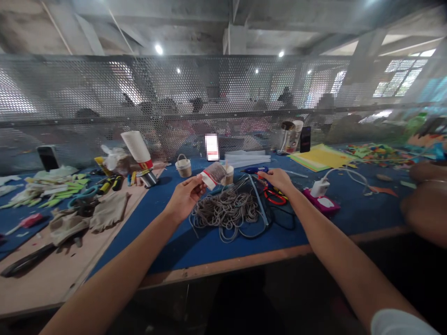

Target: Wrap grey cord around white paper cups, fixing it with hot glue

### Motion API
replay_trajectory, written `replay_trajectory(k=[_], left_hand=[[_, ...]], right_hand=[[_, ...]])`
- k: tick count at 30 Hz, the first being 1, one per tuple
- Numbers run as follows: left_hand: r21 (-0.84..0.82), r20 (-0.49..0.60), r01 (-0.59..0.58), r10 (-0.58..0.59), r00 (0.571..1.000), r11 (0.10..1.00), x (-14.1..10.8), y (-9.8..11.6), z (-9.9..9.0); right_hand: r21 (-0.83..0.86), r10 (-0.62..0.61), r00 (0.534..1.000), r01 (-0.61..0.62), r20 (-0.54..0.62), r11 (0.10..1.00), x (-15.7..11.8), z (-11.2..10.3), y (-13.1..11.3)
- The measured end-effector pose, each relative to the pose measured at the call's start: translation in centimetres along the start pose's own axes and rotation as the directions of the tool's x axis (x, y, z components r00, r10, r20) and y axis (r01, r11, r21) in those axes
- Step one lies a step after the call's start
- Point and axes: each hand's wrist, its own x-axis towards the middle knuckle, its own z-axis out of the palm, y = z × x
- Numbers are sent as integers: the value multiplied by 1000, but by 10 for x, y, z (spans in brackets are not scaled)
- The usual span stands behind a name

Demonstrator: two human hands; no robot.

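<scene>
Between its thumb and fingers, my left hand [188,193] holds a small cup [213,175] wrapped in brown cord, its white and red rim tilted toward me. My right hand [275,179] is closed at the end of a blue tool [254,170], perhaps a glue gun, just above red-handled scissors [275,197]. A loose pile of grey-brown cord [225,209] lies between my forearms on the blue mat [195,253]. Behind the held cup stands another small pale cup [229,175], partly hidden.
A small basket [183,166], stacked paper cups [135,146] and gloves [110,213] are on the left. Yellow sheets [319,157] and a magenta box with a white plug [321,203] are on the right. Another person's arm [426,204] rests at far right.
</scene>
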Motion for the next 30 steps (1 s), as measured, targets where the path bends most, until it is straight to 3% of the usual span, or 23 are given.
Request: replay_trajectory(k=[4,10,13,15,17,19,21,23,25,30], left_hand=[[8,2,1,-1,1000,1000,-2,-1,1],[43,21,4,-5,1000,999,-4,-2,4],[67,31,-8,6,1000,998,-6,-3,5],[78,34,-15,12,999,997,-6,-3,6],[81,33,-20,17,999,997,-7,-4,7],[84,34,-22,20,999,996,-7,-4,8],[95,33,-23,20,999,995,-8,-4,10],[116,35,-27,23,999,993,-9,-4,12],[145,41,-37,31,999,989,-10,-4,13],[239,95,-87,66,993,967,-15,-6,16]], right_hand=[[-157,32,997,-42,-65,987,-2,2,-3],[-225,23,993,-49,-117,973,-8,8,-7],[-235,-24,987,-15,-160,972,-14,7,-13],[-204,-130,968,86,-216,975,-22,7,-23],[-83,-332,903,321,-272,943,-34,10,-37],[88,-521,808,561,-277,823,-51,14,-54],[201,-653,716,697,-249,688,-68,20,-69],[220,-735,632,775,-244,593,-81,27,-79],[150,-780,576,817,-243,557,-90,32,-85],[26,-799,540,832,-267,554,-97,35,-86]])
